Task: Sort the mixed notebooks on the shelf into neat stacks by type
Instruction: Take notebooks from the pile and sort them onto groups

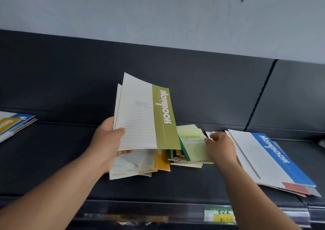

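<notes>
Left hand (109,140) is up off the shelf (52,159), fingers and thumb clamped round a bundle of olive notebooks (146,113), the covers tilted towards us, mid-shelf. Right beneath that bundle lies the loose heap (140,166) of yellow, white and orange covers fanned at all angles, plainly unsorted.

Over to the right hand (221,147): it's down on the pale-green pile (191,147) just right of the heap, thumb on the top cover and fingers curled at the far edge. Whether it's pinching or only steadying, I cannot tell.

Progress? Partway, I'd judge. There's a blue pile (267,159) on the right, like with like on top but slumped and splayed, with pink covers poking out below. A second blue-and-yellow pile (15,126) sits at the far left, well apart. The heap remains to be split, the olive bundle needs a place of its own, and every pile wants squaring up.
</notes>
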`<state>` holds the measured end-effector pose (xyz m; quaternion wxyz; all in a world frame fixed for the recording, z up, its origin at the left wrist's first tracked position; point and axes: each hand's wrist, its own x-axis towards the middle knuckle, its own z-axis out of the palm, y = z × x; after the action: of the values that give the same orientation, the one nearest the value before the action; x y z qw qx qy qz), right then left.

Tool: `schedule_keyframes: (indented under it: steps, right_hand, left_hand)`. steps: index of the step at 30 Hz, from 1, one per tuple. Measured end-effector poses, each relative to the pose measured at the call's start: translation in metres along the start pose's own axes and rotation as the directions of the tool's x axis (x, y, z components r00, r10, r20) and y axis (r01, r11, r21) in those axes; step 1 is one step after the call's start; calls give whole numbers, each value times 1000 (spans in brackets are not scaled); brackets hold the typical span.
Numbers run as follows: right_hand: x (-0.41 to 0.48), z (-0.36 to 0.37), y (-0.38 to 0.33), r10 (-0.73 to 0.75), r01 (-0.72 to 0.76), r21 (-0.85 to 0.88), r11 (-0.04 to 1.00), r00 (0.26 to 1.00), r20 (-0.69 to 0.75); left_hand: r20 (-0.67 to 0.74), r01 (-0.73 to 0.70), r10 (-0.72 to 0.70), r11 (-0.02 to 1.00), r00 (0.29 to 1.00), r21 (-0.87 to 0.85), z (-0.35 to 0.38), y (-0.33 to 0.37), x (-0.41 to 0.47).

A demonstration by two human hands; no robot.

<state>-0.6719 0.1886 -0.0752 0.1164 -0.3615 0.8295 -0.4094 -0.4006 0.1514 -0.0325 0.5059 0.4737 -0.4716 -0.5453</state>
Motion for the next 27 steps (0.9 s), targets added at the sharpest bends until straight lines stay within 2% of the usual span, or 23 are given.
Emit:
schedule_keyframes:
  steps: [3,5,6,8,9,11,14,18,25,27]
  right_hand:
    - [-11,-3,-13,-95,82,-111,990,989,-117]
    - [-23,-4,-27,-179,183,57,981,981,-76]
    - [-29,-3,-35,-173,171,190,967,985,-6]
    - [-38,2,-44,-97,27,387,922,982,164]
    - [-41,6,-45,-34,-70,432,899,973,228]
    - [-44,7,-43,49,-179,479,860,961,272]
    - [-47,-3,-34,54,-183,520,834,966,255]
    - [-49,-22,-13,51,-128,584,802,988,147]
    - [-27,-80,50,125,-109,568,816,992,12]
    - [-15,-99,71,138,-115,564,817,990,2]
  left_hand:
    - [29,-3,3,1000,1000,-10,2,-1,0]
    - [58,-6,7,1000,998,-19,4,-3,1]
    - [76,-9,10,1000,997,-21,6,-3,1]
    - [115,-16,17,1000,993,-13,10,-6,3]
    - [132,-17,18,1000,991,-6,11,-7,5]
    - [166,-14,13,1000,986,9,16,-7,7]
    - [218,-15,14,1000,976,0,26,-6,9]
    - [227,25,-13,998,974,-50,55,-8,-2]
    - [274,0,3,1000,962,-14,130,-12,-28]
    - [272,31,-24,999,962,-21,155,-19,-37]
